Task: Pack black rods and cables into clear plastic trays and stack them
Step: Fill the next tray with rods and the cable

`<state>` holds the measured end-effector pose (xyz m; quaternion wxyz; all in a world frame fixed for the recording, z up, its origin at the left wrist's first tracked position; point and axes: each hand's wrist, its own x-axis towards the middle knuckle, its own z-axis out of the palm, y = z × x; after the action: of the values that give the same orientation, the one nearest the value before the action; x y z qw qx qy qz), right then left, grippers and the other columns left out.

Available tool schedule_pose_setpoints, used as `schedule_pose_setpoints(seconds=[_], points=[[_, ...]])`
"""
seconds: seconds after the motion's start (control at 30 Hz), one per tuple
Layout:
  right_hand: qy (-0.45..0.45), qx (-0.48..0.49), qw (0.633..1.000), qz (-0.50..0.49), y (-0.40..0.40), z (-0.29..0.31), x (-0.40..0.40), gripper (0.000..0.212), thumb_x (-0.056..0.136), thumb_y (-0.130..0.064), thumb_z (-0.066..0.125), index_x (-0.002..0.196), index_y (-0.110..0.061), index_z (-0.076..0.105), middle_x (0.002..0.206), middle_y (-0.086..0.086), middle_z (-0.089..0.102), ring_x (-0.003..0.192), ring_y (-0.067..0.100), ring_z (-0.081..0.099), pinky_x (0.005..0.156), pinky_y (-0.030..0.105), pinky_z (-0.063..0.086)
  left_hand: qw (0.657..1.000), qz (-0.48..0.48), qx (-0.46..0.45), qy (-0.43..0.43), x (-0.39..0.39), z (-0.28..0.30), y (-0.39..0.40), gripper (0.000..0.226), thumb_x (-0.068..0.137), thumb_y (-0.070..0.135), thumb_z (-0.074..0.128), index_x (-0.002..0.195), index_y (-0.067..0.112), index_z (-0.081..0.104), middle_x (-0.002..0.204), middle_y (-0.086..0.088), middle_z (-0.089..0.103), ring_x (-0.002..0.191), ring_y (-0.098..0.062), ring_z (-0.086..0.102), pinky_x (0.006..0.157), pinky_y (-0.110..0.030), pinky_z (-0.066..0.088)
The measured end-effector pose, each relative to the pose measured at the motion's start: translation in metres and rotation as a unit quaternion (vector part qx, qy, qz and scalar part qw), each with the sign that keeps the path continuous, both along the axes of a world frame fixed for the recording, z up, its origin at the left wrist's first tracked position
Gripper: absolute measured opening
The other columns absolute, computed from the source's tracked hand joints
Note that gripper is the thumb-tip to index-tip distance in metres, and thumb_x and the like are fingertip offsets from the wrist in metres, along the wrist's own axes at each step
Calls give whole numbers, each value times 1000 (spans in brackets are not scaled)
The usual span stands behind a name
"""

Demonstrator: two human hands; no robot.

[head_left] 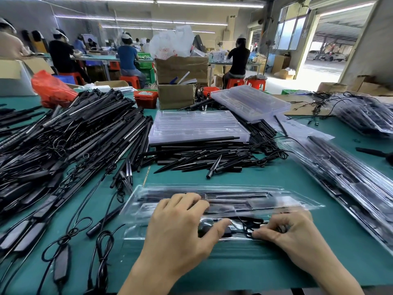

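Observation:
A clear plastic tray (251,193) lies on the green table right in front of me, with black rods in its far slots and a black cable (244,227) in its near slot. My left hand (182,228) rests spread on the tray, fingers pressing the rods and thumb on the cable's black box. My right hand (287,233) has its fingers curled down onto the coiled cable, pressing it into the slot. A big heap of black rods (70,133) lies to the left, and spikes (202,158) lie behind the tray.
Stacks of empty clear trays (197,126) stand behind the spikes. Packed trays (348,179) lie stacked at the right. Loose cables (63,237) lie at the near left. Cardboard boxes (180,81) and seated workers are beyond the table.

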<state>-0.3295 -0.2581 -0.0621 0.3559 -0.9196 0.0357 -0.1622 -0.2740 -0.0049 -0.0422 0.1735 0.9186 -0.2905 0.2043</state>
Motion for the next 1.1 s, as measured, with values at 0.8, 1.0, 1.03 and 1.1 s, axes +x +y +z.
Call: schedule_pose_setpoints(seconds=[0.8, 1.0, 1.03, 1.1], points=[[18, 45, 990, -135, 2, 1, -17, 36, 61, -53, 84, 55, -22, 65, 67, -2, 60, 79, 8, 55, 73, 24, 40, 988, -8, 81, 133, 15, -27, 5, 60, 84, 74, -6, 143, 65, -4, 155, 23, 2, 146, 0, -13, 120, -36, -13], [-34, 141, 989, -41, -17, 1, -27, 40, 92, 0, 60, 65, -22, 81, 79, 5, 72, 78, 15, 64, 74, 22, 45, 987, -9, 94, 127, 15, -27, 7, 61, 83, 75, -8, 143, 66, 0, 156, 24, 1, 144, 2, -14, 118, -33, -16], [-56, 174, 981, -62, -16, 1, -27, 37, 88, -5, 57, 63, -20, 80, 79, 5, 74, 80, 14, 65, 73, 16, 44, 988, -9, 92, 125, 15, -27, 8, 61, 83, 75, -7, 143, 66, 0, 156, 24, 1, 144, 2, -14, 118, -32, -16], [-110, 205, 952, -198, -16, -5, -26, 37, 89, -22, 57, 58, -25, 75, 76, -1, 73, 75, 6, 63, 69, 10, 41, 988, -8, 94, 123, 15, -29, 8, 60, 84, 75, -6, 143, 66, 0, 156, 23, 2, 145, 2, -14, 118, -34, -15]])
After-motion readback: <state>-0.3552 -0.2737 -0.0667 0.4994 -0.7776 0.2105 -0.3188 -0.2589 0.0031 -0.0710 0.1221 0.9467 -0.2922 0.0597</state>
